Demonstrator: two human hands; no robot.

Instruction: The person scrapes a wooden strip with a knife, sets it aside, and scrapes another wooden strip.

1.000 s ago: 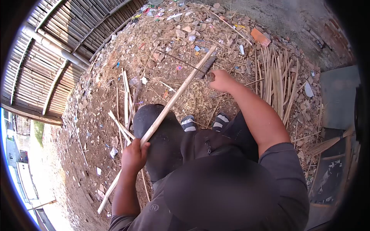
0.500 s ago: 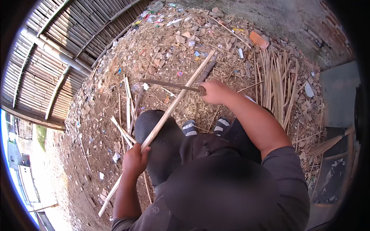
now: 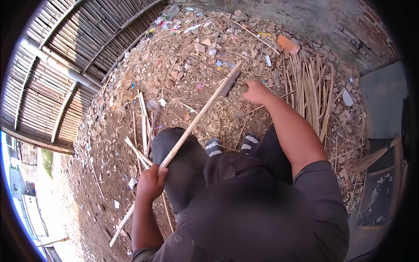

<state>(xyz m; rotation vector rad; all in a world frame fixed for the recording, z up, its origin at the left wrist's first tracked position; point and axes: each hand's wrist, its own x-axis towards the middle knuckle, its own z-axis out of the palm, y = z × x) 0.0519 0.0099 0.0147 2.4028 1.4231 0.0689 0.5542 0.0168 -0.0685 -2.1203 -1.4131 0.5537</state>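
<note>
One stick (image 3: 197,119) is slanting toward one o'clock.
Left hand (image 3: 150,181) is clasping it; right hand (image 3: 257,93), apart, is gripping a handle (image 3: 244,88).

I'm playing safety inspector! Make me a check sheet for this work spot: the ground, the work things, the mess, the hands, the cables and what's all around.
Surface: brown earth ground, uneven, strewn with stones and dry bits.
Work things: long pale wooden strip, slanting; its far end near a dark ridged block, contact unclear.
Clutter: heap of thin pale wooden strips, orange flat-sided block, white flat scrap.
Left hand: closed around the long strip.
Right hand: closed around a dark tool; its blade cannot be made out.
Cables: nothing seen.
Surroundings: brown bamboo-slat wall, rough grey wall, straw-coloured broom.
</note>
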